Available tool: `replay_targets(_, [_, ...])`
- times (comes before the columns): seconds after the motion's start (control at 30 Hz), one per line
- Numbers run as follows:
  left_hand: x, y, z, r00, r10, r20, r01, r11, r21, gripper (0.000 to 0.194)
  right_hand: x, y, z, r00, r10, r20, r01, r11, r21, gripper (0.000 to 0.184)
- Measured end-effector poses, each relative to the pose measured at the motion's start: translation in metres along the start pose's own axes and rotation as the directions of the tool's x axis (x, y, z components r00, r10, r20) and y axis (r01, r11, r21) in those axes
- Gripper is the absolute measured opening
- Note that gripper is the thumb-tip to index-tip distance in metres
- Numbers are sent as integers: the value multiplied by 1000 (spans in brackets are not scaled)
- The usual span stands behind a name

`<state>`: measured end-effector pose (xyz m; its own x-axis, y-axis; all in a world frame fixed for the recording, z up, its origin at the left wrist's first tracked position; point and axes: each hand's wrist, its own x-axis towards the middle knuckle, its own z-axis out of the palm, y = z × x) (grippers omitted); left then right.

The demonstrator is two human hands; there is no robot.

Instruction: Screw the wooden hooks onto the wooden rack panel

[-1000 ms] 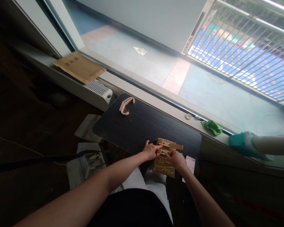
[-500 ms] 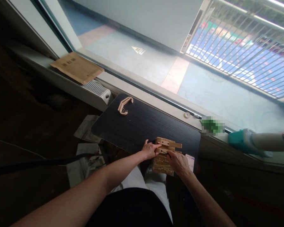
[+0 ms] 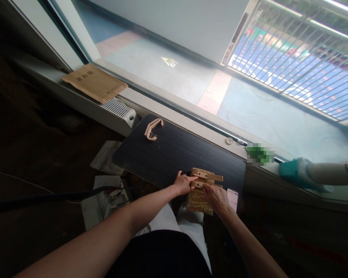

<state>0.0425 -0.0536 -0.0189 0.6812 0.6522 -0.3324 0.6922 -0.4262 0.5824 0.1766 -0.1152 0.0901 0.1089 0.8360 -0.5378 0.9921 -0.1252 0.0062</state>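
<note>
A block wrapped in brown tape (image 3: pixel 199 204) lies at the near edge of the black table, above my lap. Across its top lie light wooden strips; the upper wooden strip (image 3: pixel 204 175) shows two dark holes. The lower wooden strip (image 3: pixel 194 184) is partly covered by my hands. My left hand (image 3: pixel 184 184) rests at the strips' left ends, index finger stretched onto the wood and thumb raised apart. My right hand (image 3: pixel 216 197) is closed over the lower strip, pinching a thin dark tool (image 3: pixel 201 187) whose tip meets the wood. The tool's kind is hidden by the fingers.
A curved wooden piece (image 3: pixel 151 130) with small metal bits lies at the far left of the black table (image 3: pixel 174 154). A phone (image 3: pixel 232 199) lies right of my hand. A tape roll (image 3: pixel 229 141) sits on the windowsill; a brown envelope (image 3: pixel 94 83) covers part of the radiator.
My right hand has shifted slightly to the left along the lower strip, with its fingers turned a little. My left hand and the wooden strips have stayed in place.
</note>
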Motion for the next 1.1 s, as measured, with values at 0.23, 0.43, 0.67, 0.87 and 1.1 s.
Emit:
replay_targets(0.23, [0, 0, 0, 1000, 5, -4, -5, 1000, 2, 46, 4, 0, -2, 998, 54, 30, -55, 998, 28, 32])
replay_targets(0.43, [-1, 1, -1, 1000, 4, -15, -4, 1000, -3, 45, 11, 2, -2, 996, 82, 47, -85, 994, 75, 35])
replay_targets(0.67, [-1, 0, 0, 1000, 5, -27, -5, 1000, -5, 47, 15, 3, -2, 996, 86, 31, -89, 992, 90, 33])
replay_targets(0.87, [-2, 1, 0, 1000, 17, -27, -17, 1000, -1, 44, 17, -5, -3, 997, 73, 11, -73, 997, 23, 33])
replay_targets(1.1, [-1, 0, 2, 999, 20, -40, -19, 1000, 12, 46, 16, -2, -4, 997, 64, 32, -64, 998, 5, 33])
